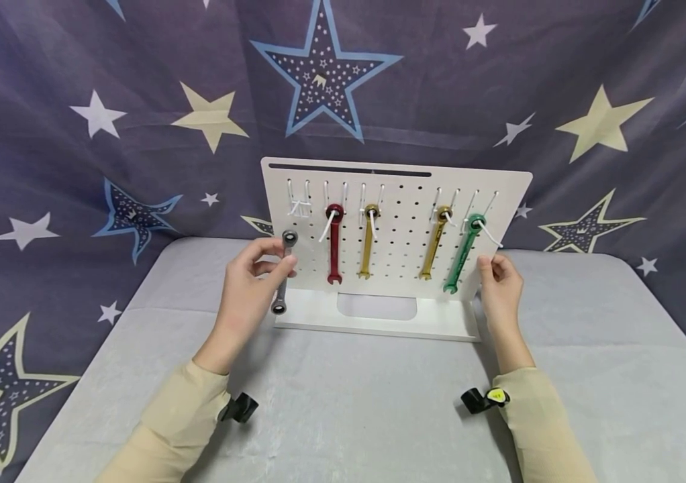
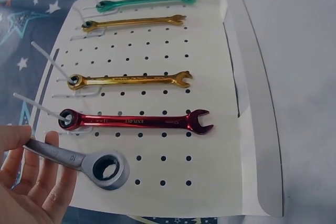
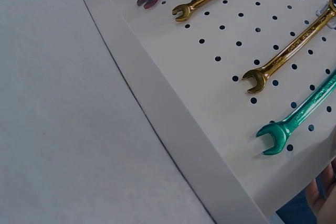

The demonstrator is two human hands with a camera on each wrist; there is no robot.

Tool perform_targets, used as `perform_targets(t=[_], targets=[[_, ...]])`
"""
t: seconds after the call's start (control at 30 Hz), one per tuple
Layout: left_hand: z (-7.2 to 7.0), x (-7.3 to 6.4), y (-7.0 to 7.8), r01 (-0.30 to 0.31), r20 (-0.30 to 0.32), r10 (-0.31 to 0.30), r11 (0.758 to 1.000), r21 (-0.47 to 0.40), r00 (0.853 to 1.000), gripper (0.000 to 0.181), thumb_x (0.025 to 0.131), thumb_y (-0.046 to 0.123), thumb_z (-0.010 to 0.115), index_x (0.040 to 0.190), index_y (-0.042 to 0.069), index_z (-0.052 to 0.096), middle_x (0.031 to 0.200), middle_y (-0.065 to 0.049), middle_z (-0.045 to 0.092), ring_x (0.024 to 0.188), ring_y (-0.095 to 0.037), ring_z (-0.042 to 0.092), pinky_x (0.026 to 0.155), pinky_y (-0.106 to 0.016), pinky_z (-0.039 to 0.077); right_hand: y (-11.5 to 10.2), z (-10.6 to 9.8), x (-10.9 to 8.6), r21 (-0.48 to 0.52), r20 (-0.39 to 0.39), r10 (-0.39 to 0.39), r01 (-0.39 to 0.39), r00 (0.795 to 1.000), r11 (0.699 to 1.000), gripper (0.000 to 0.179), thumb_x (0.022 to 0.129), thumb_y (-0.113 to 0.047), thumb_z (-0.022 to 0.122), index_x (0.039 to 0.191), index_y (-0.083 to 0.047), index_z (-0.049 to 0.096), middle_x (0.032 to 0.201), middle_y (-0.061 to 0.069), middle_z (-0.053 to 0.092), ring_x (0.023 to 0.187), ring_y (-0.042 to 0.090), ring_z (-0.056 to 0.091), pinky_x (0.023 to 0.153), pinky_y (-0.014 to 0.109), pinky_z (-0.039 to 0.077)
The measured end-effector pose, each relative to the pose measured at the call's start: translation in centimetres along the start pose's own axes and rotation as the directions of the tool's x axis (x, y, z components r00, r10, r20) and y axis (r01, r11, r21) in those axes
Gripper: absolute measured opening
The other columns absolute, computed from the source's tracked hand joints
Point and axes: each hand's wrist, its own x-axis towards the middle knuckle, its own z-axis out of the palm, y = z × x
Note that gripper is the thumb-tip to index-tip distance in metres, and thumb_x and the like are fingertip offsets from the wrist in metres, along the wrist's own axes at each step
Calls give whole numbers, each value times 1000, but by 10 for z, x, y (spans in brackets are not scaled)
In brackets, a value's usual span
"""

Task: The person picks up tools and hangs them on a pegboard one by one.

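Note:
My left hand [image 1: 250, 285] pinches a silver ratchet ring wrench [image 1: 282, 285] between thumb and fingers, in front of the left edge of a white pegboard [image 1: 400, 258]. In the left wrist view, one ring end of the silver wrench [image 2: 109, 170] points toward the board, below a red wrench [image 2: 131, 122]. My right hand [image 1: 502, 285] grips the board's right edge, thumb in front and fingers behind. Near it hangs a green wrench [image 1: 462, 258]. In the right wrist view only some fingers [image 3: 320, 198] show, at the board's edge.
Two gold wrenches [image 1: 367, 245] [image 1: 433, 248] hang on white hooks between the red and green ones. A white hook [image 1: 299, 206] juts out at the board's upper left. The board's base stands on a grey-covered table [image 1: 367, 402], before a star-patterned cloth [image 1: 427, 107].

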Motion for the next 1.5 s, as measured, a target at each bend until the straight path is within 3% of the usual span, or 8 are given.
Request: perform_targets(t=[0.3,0.93,1.23,1.5], targets=[[1,13,-2,59,-52,-64,994,-90,997,25,92,2,69,115,-6,65,97,-4,69,69,-4,68,65,-21,55,2,-1,0,10,0,-16,16,1000,1000,29,99,-25,62,102,4,60,78,-21,56,78,3,52,69,13,43],[4,32,-8,87,-69,-93,993,-80,993,29,93,5,69,119,-6,65,96,-3,67,63,-1,67,56,-19,52,2,0,-1,-6,-6,-14,14,1000,1000,35,99,-26,62,107,8,60,80,-22,56,81,3,53,70,13,43],[9,40,-11,106,-59,-111,992,-75,992,29,93,5,68,120,-6,64,103,-14,67,63,0,67,56,-18,51,1,0,-1,-7,-7,-10,10,1000,1000,36,99,-26,61,109,8,60,85,-13,57,83,3,53,72,14,44],[13,48,-14,98,-60,-103,991,-90,993,28,93,5,69,118,-7,64,99,-8,66,63,-1,67,56,-19,53,1,1,-1,-20,-8,-16,16,1000,1000,35,99,-25,61,108,9,60,90,-5,58,83,3,53,73,14,43]])
